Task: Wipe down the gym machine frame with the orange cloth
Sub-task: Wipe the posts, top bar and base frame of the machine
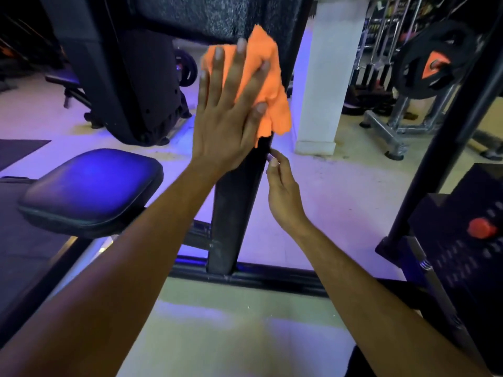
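A black upright post of the gym machine frame (pixel 234 213) rises from a floor bar in the middle of the view. The orange cloth (pixel 268 85) is spread against the post's upper part. My left hand (pixel 228 115) lies flat on the cloth with fingers apart, pressing it onto the post. My right hand (pixel 283 191) is lower, at the post's right edge just under the cloth, with its fingertips curled and touching the metal; it holds nothing.
A padded seat (pixel 89 191) sits at the left. A white pillar (pixel 326 77) stands behind the post. A weight stack with a red pin (pixel 481 228) is at the right, and a plate rack (pixel 432 63) at the far right.
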A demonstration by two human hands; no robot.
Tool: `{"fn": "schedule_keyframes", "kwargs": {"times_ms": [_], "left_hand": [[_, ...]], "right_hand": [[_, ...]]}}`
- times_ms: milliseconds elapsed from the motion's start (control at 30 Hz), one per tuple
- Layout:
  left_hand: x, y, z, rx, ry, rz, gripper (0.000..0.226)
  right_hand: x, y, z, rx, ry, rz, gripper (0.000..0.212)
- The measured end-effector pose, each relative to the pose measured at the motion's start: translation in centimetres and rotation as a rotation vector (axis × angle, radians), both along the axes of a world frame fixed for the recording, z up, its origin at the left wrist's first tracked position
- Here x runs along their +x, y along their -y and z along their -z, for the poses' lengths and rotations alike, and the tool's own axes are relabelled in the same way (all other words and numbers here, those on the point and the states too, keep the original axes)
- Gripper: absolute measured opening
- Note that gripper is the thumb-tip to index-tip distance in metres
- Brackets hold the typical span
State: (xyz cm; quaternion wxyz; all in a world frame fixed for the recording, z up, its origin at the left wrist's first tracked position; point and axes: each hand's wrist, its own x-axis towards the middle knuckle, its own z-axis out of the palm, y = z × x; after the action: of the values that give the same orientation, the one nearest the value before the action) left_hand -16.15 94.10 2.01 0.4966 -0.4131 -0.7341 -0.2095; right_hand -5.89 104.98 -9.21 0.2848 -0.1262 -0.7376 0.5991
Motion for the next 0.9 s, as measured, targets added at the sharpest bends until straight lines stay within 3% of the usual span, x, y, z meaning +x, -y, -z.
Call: {"fn": "schedule_keyframes", "kwargs": {"times_ms": [100,200,333,400,600,700,900], "left_hand": [[0.9,1.7,5.2,-0.096,0.045,-0.012,0.058],[0.5,4.0,8.1,-0.227,0.027,-0.035,0.059],[-0.1,1.5,1.4,-0.009,0.068,-0.064,0.058],[0.1,0.9,1.8,0.032,0.113,-0.03,0.057],[-0.3,5.5,14.2,-0.212,0.2,-0.063,0.062],[-1.1,5.2,15.7,-0.168,0.208,-0.048,0.057],[0.8,7.8,24.5,-0.183,0.493,-0.059,0.066]], "right_hand": [[0.1,-0.1,-2.0,-0.007,-0.018,0.018,0.037],[-0.2,-0.5,-3.4,0.006,-0.05,0.01,0.045],[-0.7,-0.9,-3.9,0.049,-0.048,-0.026,0.05],[-0.6,-0.5,-3.2,0.063,-0.014,-0.008,0.05],[-0.3,0.1,1.9,0.075,0.047,-0.039,0.051],[-0.4,0.2,4.7,0.065,0.071,-0.062,0.051],[0.6,1.5,9.0,0.013,0.144,-0.086,0.05]]}}
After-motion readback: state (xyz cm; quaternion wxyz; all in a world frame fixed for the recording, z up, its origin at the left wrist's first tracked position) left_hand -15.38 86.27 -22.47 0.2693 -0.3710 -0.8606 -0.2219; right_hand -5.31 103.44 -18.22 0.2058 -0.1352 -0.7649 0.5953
